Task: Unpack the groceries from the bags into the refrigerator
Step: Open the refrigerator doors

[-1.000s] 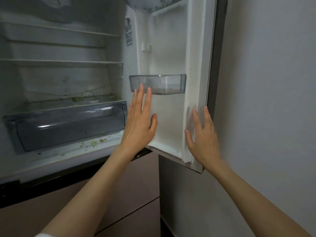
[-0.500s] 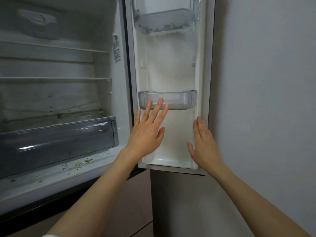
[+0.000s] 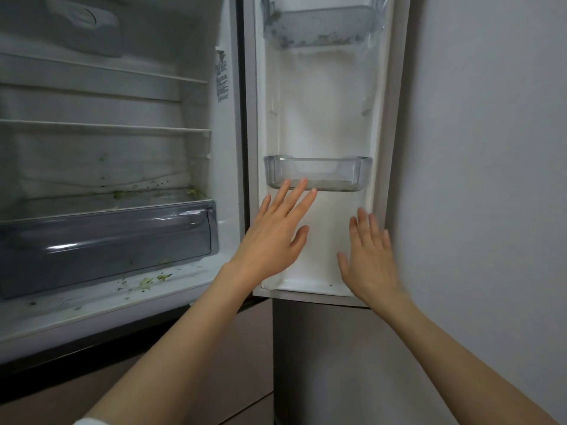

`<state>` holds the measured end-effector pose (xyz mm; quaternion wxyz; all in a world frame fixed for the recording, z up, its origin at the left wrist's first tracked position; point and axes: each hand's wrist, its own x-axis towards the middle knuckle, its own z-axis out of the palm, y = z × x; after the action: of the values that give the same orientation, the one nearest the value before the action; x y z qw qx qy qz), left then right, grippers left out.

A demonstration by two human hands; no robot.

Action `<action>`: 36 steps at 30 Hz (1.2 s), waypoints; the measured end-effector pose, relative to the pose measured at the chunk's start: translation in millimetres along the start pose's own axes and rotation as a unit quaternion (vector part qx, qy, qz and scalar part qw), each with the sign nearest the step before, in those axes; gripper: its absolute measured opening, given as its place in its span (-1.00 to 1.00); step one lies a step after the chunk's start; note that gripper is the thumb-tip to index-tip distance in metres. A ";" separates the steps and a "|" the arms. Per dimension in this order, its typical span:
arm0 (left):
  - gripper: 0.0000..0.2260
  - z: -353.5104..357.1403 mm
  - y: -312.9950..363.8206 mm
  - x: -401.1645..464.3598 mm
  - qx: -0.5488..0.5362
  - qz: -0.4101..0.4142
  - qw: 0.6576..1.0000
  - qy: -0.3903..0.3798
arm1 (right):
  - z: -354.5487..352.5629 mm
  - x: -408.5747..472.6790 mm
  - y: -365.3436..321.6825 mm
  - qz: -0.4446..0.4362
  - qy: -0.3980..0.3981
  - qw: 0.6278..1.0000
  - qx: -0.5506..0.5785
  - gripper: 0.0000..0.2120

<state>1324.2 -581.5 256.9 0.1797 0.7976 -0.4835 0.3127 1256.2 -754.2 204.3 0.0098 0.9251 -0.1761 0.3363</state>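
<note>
Your left hand (image 3: 270,240) and right hand (image 3: 372,265) hold fingers spread and empty before the open refrigerator door (image 3: 319,118). No groceries or bags are visible. Expect the clear door bin (image 3: 317,173) to be rigid, brittle plastic; load it gently.

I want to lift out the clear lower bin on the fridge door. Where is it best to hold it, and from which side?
Probably hold the lower door bin by its two short end walls, coming from the front with one hand at each end. It is wide and shallow, its back sits against the door liner, and only the front and ends are free.
</note>
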 end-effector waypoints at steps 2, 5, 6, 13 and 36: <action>-0.49 0.6 -8.0 -16.4 -0.013 -0.017 1.000 0.005 | 5.8 -6.5 -17.7 -0.057 0.016 0.998 0.028 -0.37; -0.50 0.1 -30.2 -49.6 0.000 -0.068 0.998 -0.005 | 16.2 -11.8 -50.9 -0.127 0.003 0.989 0.077 -0.41; -0.50 -1.3 -40.6 -61.4 0.007 -0.088 0.996 -0.012 | 21.0 -12.1 -63.3 -0.148 -0.005 0.985 0.085 -0.42; -0.50 -25.2 -129.5 -133.9 0.087 -0.220 0.970 -0.051 | 58.4 6.8 -154.6 -0.230 -0.010 0.961 0.151 -0.43; -0.46 -35.5 -383.7 -147.1 0.233 -0.331 0.914 -0.018 | 200.2 186.0 -312.9 -0.195 -0.073 0.973 0.102 -0.40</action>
<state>1602.2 -284.1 190.3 0.0727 0.9368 -0.1082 0.3246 1616.5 -547.5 197.2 -0.0318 0.9599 0.0427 0.2754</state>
